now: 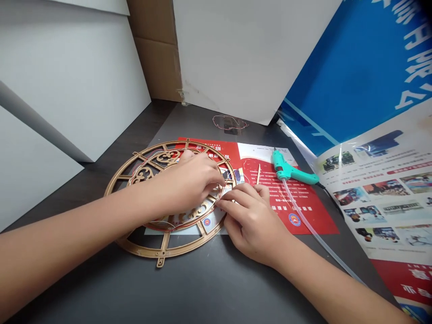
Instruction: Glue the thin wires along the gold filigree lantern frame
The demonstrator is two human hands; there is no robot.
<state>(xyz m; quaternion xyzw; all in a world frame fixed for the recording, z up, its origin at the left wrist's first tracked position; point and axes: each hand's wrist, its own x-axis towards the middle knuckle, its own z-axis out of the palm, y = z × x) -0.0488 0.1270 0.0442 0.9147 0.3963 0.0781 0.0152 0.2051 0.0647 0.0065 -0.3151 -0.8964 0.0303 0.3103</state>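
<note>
Bare forearms (77, 243) enter from the lower corners. The left hand (192, 177) and right hand (251, 220) curl their fingers by the right edge of a round gold frame (165, 240), left of centre; whether they pinch thin wire (222, 192) I cannot tell.

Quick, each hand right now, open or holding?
Left hand: curled over the gold frame; grip can't be told.
Right hand: bent at its right side; grip unclear.
</note>
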